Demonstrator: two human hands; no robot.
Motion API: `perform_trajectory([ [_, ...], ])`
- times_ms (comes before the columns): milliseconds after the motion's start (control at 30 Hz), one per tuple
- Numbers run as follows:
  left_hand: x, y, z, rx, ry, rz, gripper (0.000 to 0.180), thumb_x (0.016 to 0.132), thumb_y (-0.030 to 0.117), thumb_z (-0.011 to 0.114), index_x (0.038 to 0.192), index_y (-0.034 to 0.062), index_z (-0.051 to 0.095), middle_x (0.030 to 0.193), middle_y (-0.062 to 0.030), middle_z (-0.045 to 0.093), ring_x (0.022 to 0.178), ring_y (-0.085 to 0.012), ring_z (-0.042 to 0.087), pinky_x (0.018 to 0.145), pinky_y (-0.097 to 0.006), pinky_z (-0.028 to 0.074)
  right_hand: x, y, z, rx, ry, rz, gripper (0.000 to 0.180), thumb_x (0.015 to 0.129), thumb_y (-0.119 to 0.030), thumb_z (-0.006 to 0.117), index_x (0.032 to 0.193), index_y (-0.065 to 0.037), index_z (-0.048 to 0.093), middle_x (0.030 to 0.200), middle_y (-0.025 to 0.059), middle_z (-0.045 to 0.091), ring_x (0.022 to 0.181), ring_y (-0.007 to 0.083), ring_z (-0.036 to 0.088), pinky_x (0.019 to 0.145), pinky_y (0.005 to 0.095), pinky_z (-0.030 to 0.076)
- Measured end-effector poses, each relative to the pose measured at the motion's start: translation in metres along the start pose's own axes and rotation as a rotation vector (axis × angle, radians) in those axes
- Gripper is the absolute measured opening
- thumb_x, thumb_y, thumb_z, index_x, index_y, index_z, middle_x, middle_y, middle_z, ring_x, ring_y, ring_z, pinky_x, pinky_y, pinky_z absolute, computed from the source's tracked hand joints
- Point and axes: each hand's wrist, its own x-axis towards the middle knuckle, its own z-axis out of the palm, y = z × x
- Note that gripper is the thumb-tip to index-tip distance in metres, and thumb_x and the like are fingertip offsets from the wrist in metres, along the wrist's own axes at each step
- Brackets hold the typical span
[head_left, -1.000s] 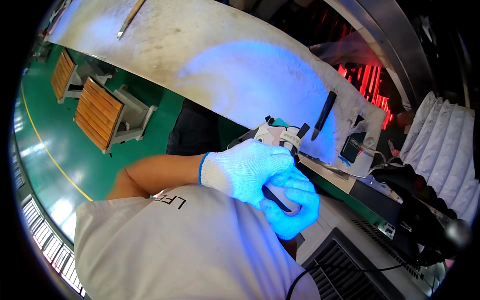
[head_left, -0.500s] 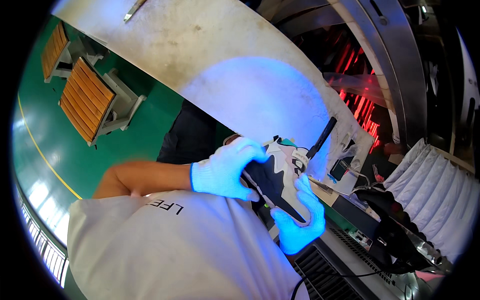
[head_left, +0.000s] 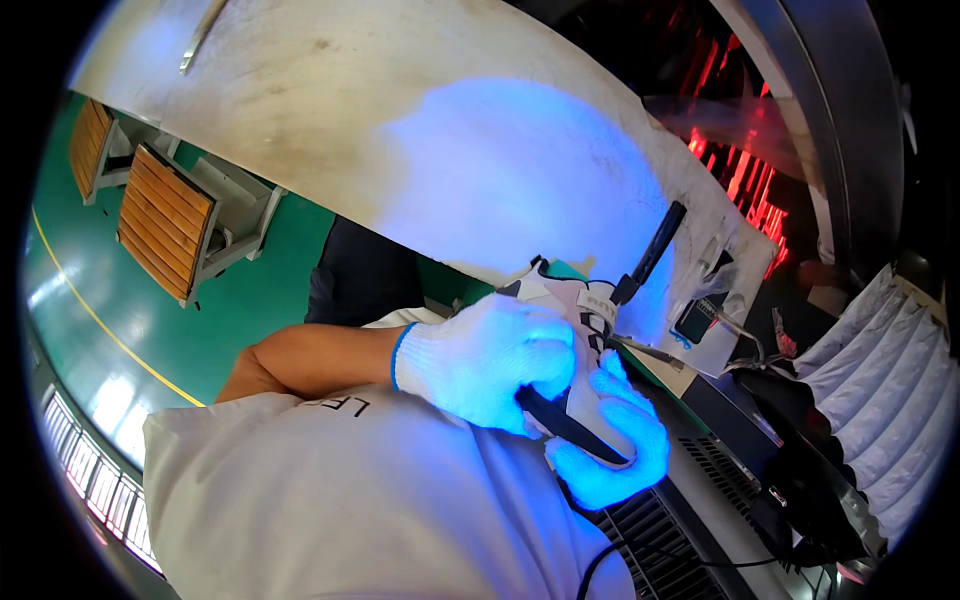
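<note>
A sneaker (head_left: 537,290) in white, pale pink and black lies tilted between my white-gloved hands, under blue light. My left hand (head_left: 490,355) is across its side with fingers curled in against the upper, covering much of the black panel. Whether anything small is pinched there is hidden. Around the shoe's front end, by the dark pointed panel (head_left: 575,428), my right hand (head_left: 620,445) is wrapped with its thumb nearest me. A black bar-shaped thing (head_left: 655,250) sticks up beyond the shoe's collar; I cannot tell if they touch.
A long pale worktable (head_left: 330,120) runs past the shoe, bearing a blade-like tool (head_left: 200,38) at its far left. A dark device with a screen (head_left: 697,318) sits on the right. Red-glowing machinery (head_left: 745,180), a white ribbed duct (head_left: 865,355) and wooden-slatted stands (head_left: 165,225) surround the area.
My left hand has slid right over the shoe's side, its spread fingers now curled in. The black panel is more covered. My right hand keeps its hold, and the view has shifted slightly.
</note>
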Motion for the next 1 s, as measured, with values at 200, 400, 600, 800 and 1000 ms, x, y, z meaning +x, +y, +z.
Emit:
perform_trajectory([
  [200,0.052,0.01,-0.002,0.204,-0.214,-0.155,0.055,0.071,0.031,0.096,0.107,0.0093,0.062,0.1,-0.0132,0.067,0.091,-0.0388,0.07,0.075,-0.05,0.058,-0.014,0.065,0.048,0.261,0.535,-0.139,0.044,0.082,-0.028,0.091,0.107,-0.001,0.069,0.114,0.024,0.074,0.109,0.0335,0.077,0.107,0.0629,0.061],
  [400,0.086,-0.001,-0.006,0.71,-0.532,-0.201,0.046,0.077,0.025,0.09,0.11,0.0083,0.063,0.1,-0.0117,0.067,0.087,-0.0376,0.073,0.074,-0.048,0.059,-0.007,0.112,0.024,0.122,0.149,0.116,0.072,0.073,-0.025,0.103,0.135,-0.002,0.076,0.146,0.0256,0.073,0.126,0.0351,0.077,0.107,0.0448,0.062],
  [600,0.1,0.018,-0.031,0.423,-0.597,-0.301,0.064,0.074,0.023,0.098,0.128,0.0085,0.067,0.125,-0.0143,0.067,0.111,-0.0334,0.073,0.09,-0.05,0.061,-0.011,0.131,0.029,0.068,0.23,-0.024,0.071,0.077,-0.034,0.102,0.134,-0.002,0.078,0.139,0.025,0.076,0.123,0.0376,0.078,0.105,0.0438,0.063],
  [800,0.022,0.036,-0.046,0.884,-0.196,-0.4,0.082,0.066,0.027,0.102,0.137,0.0088,0.066,0.136,-0.0201,0.064,0.122,-0.0434,0.068,0.1,-0.051,0.059,-0.01,0.137,0.029,0.108,0.242,-0.053,0.072,0.077,-0.037,0.103,0.131,0.005,0.079,0.137,0.0269,0.077,0.124,0.0373,0.078,0.107,0.0448,0.063],
  [1000,0.043,0.021,-0.025,1.159,-0.4,-0.187,0.048,0.072,0.036,0.096,0.1,0.0084,0.069,0.105,-0.0168,0.068,0.1,-0.0412,0.069,0.084,-0.051,0.058,-0.006,0.131,0.02,0.133,0.156,-0.041,0.074,0.078,-0.035,0.103,0.133,0.009,0.077,0.138,0.0291,0.076,0.126,0.0376,0.077,0.108,0.0441,0.062],
])
